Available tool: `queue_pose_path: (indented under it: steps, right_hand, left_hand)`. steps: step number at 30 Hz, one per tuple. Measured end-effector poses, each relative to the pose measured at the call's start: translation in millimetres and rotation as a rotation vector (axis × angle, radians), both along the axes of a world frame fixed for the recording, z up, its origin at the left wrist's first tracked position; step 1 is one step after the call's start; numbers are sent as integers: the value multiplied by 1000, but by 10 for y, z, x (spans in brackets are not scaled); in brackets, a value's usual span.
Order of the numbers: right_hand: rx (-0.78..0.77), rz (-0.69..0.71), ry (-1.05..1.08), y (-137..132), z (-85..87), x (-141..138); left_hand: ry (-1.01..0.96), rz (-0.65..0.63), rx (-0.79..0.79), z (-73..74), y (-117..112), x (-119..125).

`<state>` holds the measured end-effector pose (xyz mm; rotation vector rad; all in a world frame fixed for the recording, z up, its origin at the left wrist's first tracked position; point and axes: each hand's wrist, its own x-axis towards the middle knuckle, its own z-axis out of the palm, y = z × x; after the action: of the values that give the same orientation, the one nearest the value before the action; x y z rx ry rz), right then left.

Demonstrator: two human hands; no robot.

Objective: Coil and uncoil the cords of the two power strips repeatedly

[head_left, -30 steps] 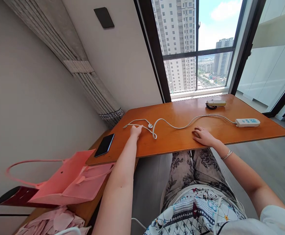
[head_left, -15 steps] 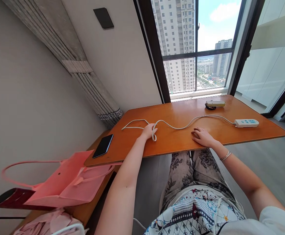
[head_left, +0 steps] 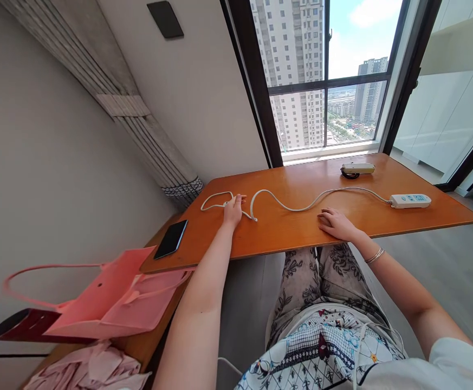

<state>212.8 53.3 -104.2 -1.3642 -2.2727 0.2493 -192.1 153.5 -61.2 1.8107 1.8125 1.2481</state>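
Note:
A white power cord point(head_left: 291, 208) winds across the brown table from a white power strip point(head_left: 410, 201) at the right. My left hand point(head_left: 233, 210) is closed around the cord near the table's left part, with a loop of it lying just beyond to the left. How the fingers grip it is partly hidden. My right hand point(head_left: 337, 224) rests palm down at the near edge, fingers stretched out and holding nothing. Between the two hands the cord makes a sharp bend on the tabletop.
A phone point(head_left: 171, 239) lies at the left end of the table point(head_left: 285, 235). Near the window sits a second power strip point(head_left: 358, 168) with a dark coiled cord. Beside the table's left end are a pink bag point(head_left: 110, 298) and crumpled pink cloth point(head_left: 90, 368).
My left hand has moved left and slightly away from me along the cord. The small loop near it has opened into a bend. My right hand has stayed in place.

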Motion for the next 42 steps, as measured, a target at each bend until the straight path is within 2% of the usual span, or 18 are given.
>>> queue_pose_path:
  steps: [3, 6, 9, 12, 15, 17, 21, 24, 26, 29, 32, 36, 39, 42]
  right_hand:
    - [16, 3, 126, 42, -10, 71]
    - [69, -83, 217, 129, 25, 244]
    - [157, -269, 211, 244, 108, 529]
    - [175, -537, 141, 341, 186, 865]
    - [60, -747, 41, 401, 208, 1148]
    - [-46, -805, -44, 425, 192, 1271]
    - [-175, -787, -212, 438, 146, 1384]
    - [-162, -740, -239, 430, 140, 1445]
    - [-129, -706, -204, 423, 153, 1515]
    - [-101, -663, -116, 405, 182, 1681]
    - [-92, -696, -101, 373, 200, 1892]
    - [-88, -756, -221, 338, 204, 2111]
    - [-100, -760, -275, 338, 213, 2159]
    - [-110, -796, -290, 354, 225, 2139]
  left_hand:
    - [-283, -249, 54, 28, -102, 223]
    - [-308, -395, -49, 95, -237, 398]
    - [-289, -417, -209, 211, -362, 459]
    - [-293, -410, -333, 335, -451, 431]
    - [-288, -393, -402, 438, -508, 375]
    - [-230, -389, -433, 504, -535, 341]
    - [129, -375, -378, 646, -569, 264]
    - [434, -317, -337, 704, -591, 161]
    - [614, -230, -336, 686, -610, 71]
    - [833, -78, -342, 583, -628, -69]
    - [913, 1, -377, 464, -605, -180]
    - [904, 58, -519, 389, -519, -259]
    - [834, 34, -675, 383, -459, -265]
    - [867, 72, -673, 385, -419, -230]
